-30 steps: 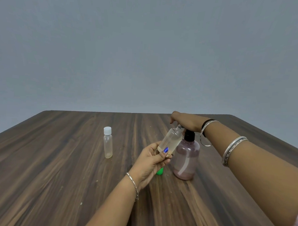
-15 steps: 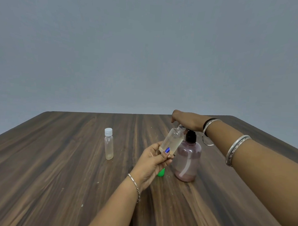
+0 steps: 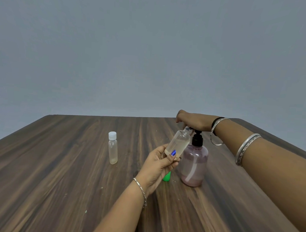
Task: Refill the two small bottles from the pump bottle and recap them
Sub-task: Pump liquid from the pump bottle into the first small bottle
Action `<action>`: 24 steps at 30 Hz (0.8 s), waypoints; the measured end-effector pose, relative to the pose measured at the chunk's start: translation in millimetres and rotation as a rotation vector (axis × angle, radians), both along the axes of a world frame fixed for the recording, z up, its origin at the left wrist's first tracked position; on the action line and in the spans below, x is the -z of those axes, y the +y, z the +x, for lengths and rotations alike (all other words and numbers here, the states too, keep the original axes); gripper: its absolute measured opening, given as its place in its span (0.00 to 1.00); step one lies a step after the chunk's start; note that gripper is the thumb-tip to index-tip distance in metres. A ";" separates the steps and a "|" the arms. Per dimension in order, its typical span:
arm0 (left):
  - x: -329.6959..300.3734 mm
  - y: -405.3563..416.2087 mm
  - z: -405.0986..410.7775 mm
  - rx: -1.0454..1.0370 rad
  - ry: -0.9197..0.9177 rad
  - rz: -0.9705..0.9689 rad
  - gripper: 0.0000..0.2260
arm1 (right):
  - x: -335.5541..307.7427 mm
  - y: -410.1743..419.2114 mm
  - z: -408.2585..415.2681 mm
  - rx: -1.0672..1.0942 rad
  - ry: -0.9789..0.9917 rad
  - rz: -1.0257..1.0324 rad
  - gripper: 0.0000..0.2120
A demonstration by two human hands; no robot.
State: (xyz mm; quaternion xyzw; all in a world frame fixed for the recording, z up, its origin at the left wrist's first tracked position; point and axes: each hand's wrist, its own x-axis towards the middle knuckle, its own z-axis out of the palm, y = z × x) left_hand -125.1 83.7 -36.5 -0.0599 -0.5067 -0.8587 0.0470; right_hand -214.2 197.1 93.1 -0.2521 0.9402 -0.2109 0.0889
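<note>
Open bottle (image 3: pixel 177 143): small, clear, round-shouldered, uncapped; tilted with mouth up under the pump spout; a little pale liquid pooled at its low end; held above the table, just left of the pump bottle, toward the far right part of the surface.
Pump bottle (image 3: pixel 194 165): translucent pinkish plastic, rounded body, black collar and pump head; pale dip tube curving inside; pinkish liquid low in the base; upright on the table, nearer the far edge and right of the middle.
Capped bottle (image 3: pixel 113 148): slim, frosted clear plastic, ribbed white screw cap; upright, well apart to the left of the others, near the middle of the surface; faint yellowish tint at the bottom.
Green cap (image 3: pixel 166 176): bright green, smooth plastic, partly hidden behind the left hand; on the table just left of the pump bottle's base.
Left hand (image 3: pixel 159 167): fingers and thumb curled round the lower half of the open bottle, thumb across the front, nail painted blue; thin chain bracelet at the wrist.
Right hand (image 3: pixel 193 120): palm down, flat on top of the pump head, fingers relaxed and stretched past it over the small bottle's mouth; dark band and silver bangles on the wrist and forearm.
Table (image 3: pixel 56 163): dark wood-grain top, streaked, matte, with a few tiny pale specks.
Wall (image 3: pixel 152 53): plain grey-blue.
</note>
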 end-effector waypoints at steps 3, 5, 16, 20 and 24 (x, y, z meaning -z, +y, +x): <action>0.3 0.8 1.0 0.002 0.001 0.002 0.14 | -0.5 -0.1 -1.0 0.001 -0.002 0.001 0.12; 0.8 0.4 1.9 0.005 0.001 0.006 0.13 | -0.2 -0.1 -1.3 0.000 -0.003 -0.003 0.12; 4.4 0.2 2.5 -0.006 -0.025 -0.016 0.13 | 13.4 1.9 1.0 0.006 -0.028 -0.046 0.11; 3.1 -1.8 1.7 -0.014 -0.021 -0.021 0.13 | 12.6 0.4 1.1 0.010 -0.032 -0.053 0.10; 1.1 -0.5 2.3 -0.011 -0.007 -0.003 0.14 | 9.3 0.2 -3.7 0.016 -0.004 -0.068 0.09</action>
